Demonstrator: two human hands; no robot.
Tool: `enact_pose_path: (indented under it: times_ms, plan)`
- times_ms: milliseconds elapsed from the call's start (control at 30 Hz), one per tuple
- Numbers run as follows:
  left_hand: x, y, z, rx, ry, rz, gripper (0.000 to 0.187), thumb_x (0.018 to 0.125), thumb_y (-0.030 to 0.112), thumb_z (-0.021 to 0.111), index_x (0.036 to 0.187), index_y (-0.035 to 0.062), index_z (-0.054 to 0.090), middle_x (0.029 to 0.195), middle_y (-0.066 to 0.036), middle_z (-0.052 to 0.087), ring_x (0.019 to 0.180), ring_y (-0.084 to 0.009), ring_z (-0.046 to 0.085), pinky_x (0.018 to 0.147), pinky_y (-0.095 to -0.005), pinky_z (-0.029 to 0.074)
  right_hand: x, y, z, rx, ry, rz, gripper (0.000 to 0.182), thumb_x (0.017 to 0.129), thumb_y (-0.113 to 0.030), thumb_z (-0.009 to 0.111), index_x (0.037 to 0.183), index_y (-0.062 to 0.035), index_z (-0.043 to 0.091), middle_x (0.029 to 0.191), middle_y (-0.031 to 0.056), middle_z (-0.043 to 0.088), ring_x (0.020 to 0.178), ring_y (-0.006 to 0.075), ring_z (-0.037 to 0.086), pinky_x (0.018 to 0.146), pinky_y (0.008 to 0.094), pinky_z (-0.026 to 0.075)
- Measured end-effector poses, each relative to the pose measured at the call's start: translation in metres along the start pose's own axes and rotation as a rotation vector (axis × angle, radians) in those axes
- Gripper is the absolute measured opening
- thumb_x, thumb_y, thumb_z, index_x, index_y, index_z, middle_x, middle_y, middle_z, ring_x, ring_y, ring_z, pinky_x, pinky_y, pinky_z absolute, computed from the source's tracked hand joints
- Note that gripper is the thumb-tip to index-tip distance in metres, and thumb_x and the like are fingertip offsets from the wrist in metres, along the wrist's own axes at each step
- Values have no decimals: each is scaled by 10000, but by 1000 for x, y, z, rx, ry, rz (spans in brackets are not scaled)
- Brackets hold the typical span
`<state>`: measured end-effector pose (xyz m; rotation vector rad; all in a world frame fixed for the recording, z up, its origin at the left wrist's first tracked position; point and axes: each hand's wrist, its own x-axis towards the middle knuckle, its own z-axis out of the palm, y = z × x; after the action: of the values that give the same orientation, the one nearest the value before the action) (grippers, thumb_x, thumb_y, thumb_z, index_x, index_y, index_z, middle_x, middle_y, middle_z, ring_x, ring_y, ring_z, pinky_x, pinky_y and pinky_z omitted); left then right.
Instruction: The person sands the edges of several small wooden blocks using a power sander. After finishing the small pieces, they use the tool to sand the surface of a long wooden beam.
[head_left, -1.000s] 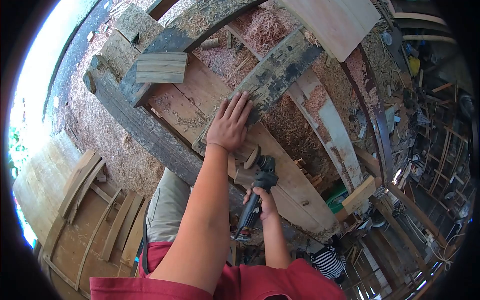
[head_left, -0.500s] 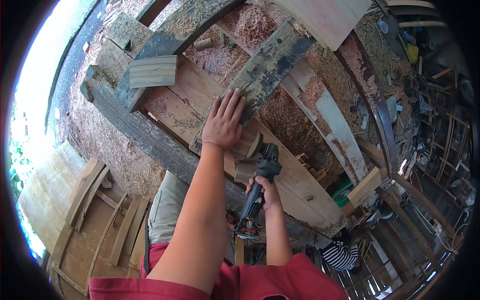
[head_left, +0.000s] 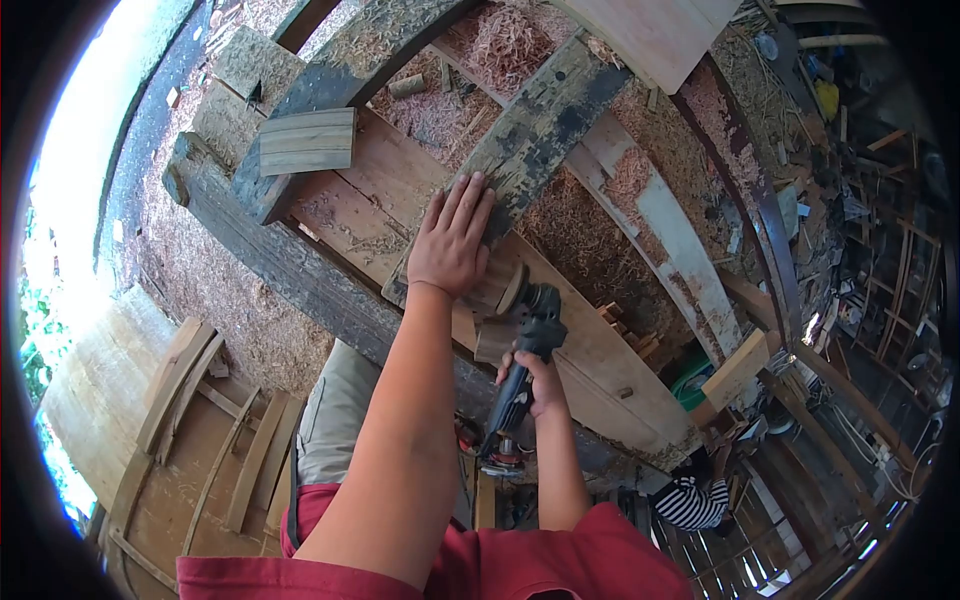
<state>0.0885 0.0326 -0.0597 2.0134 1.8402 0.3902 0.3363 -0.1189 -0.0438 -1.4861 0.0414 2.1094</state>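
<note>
My left hand (head_left: pixel 452 240) lies flat, fingers stretched, on the near end of a weathered, dark-stained beam (head_left: pixel 545 125). An angle grinder (head_left: pixel 541 328) is gripped in my right hand (head_left: pixel 540 382), whose fingers wrap round its dark body. The grinder's round disc (head_left: pixel 513 290) stands on edge just right of my left wrist, right at a small piece of wood (head_left: pixel 494 340). Part of that wood is hidden behind the disc and my left arm. Below both hands runs a broad pale plank (head_left: pixel 610 385) dusted with shavings.
A short striped board (head_left: pixel 308 142) rests across the timbers at upper left. Curly shavings (head_left: pixel 510 45) are heaped at the top. Curved wooden strips (head_left: pixel 250 460) lie at lower left. A person in striped clothing (head_left: pixel 692 503) is at lower right, near a wooden block (head_left: pixel 735 372).
The grinder and my right hand have shifted very slightly to the right. My left hand stays flat on the beam, and the view has moved a little.
</note>
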Motion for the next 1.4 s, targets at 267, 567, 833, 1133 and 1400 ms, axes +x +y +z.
enact_pose_path:
  times_ms: [267,567,833,1133,1400]
  plan:
    - [-1,-2,2,49,-16,5,833,910,298,664,1687,103,438,1805,-113,349,1676,-310,316,1362,-521,267,-3,9,-11,-50,-20,12,403,918,-161,795,1238,-47,579,951,136,695,791,289,728,770,459,637]
    - [-2,-4,4,39,11,15,796,925,287,650,1675,104,456,1801,-115,356,1674,-312,320,1363,-526,266,0,14,-12,-4,-25,10,449,912,-173,803,1272,-55,563,961,134,690,810,288,727,781,452,633]
    - [0,-3,9,15,54,21,835,878,206,657,1679,104,446,1795,-117,363,1673,-320,318,1366,-526,255,13,-1,-2,67,-31,-123,446,918,-167,795,1280,-82,549,985,133,666,827,294,714,793,472,618]
    - [-5,-8,18,28,123,53,764,923,215,620,1666,130,466,1777,-115,388,1667,-321,327,1360,-527,270,-38,80,-32,201,27,-222,417,908,-132,790,1247,-57,560,969,144,677,804,307,725,764,478,634]
    - [-6,-20,17,-94,167,243,596,968,295,599,1520,74,560,1701,-176,471,1612,-417,390,1332,-571,289,-97,167,-49,376,125,-209,424,913,-144,799,1259,-38,579,939,125,689,802,298,735,742,439,622]
